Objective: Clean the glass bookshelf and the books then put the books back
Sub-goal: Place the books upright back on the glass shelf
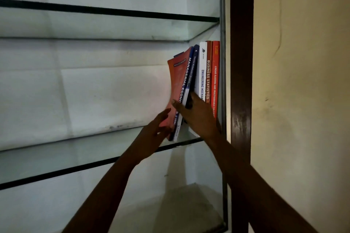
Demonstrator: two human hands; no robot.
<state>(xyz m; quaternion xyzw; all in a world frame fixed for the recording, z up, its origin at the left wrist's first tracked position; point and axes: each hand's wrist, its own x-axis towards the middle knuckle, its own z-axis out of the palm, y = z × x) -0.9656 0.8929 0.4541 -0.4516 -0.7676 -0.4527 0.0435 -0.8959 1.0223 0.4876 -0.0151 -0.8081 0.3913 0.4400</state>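
place: likely home study | cues: glass shelves [75, 149], textbooks [203, 73], plaster wall [303, 81]

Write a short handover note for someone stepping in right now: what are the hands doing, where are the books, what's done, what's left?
The left hand is open, fingers flat against the cover of the orange book.
The right hand is open, spread over the lower spines.
Six books stand at the right end of the middle glass shelf: the three on the right upright, the three on the left leaning.
Done: these books are on the shelf.
Left: push the leaning ones upright. No cloth is in view.
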